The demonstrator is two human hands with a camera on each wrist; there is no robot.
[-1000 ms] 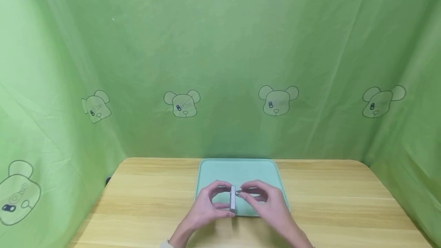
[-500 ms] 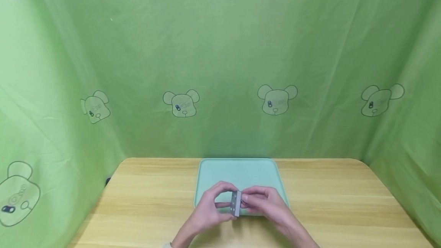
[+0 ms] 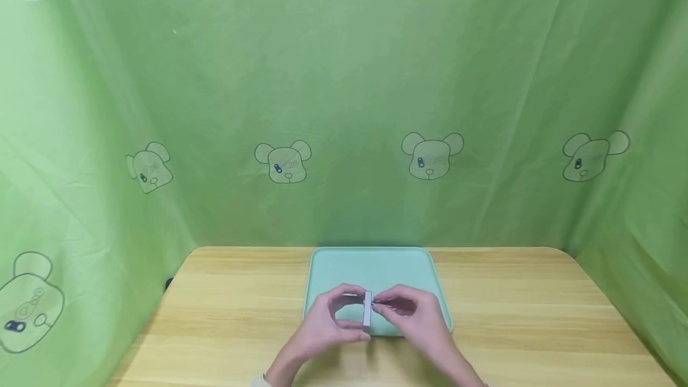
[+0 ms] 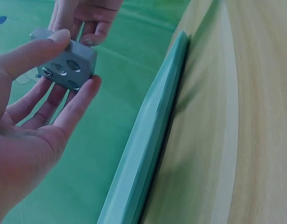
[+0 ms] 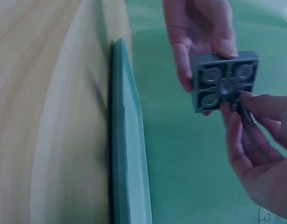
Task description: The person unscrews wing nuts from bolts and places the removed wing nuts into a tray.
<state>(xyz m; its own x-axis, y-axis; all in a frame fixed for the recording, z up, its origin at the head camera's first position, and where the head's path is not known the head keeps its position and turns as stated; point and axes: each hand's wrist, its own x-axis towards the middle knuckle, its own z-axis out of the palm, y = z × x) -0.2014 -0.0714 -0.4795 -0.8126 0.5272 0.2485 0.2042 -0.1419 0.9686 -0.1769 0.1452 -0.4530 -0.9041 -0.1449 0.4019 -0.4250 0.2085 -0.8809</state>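
Note:
My left hand [image 3: 322, 322] holds a small grey square block [image 3: 368, 309] on edge by its rim, between thumb and fingers, above the front of the tray. In the left wrist view, the block's face [image 4: 64, 65] has several round holes, one with a metal insert in it. The right wrist view shows its other side [image 5: 224, 79], with raised rings and recesses. At a lower corner of that side, the fingertips of my right hand [image 3: 421, 315] pinch a small threaded screw [image 5: 247, 115]. Those fingers partly cover the corner and the screw's end.
Beneath both hands lies a mint-green tray [image 3: 376, 267] with a low raised rim, on a light wooden table [image 3: 242, 297]. A green curtain [image 3: 355, 208] printed with bear heads hangs behind the table and along both sides.
The block turned to show its holed face half a second ago and has turned back edge-on. My right fingers came close against it, then drew back slightly, still pinching the screw.

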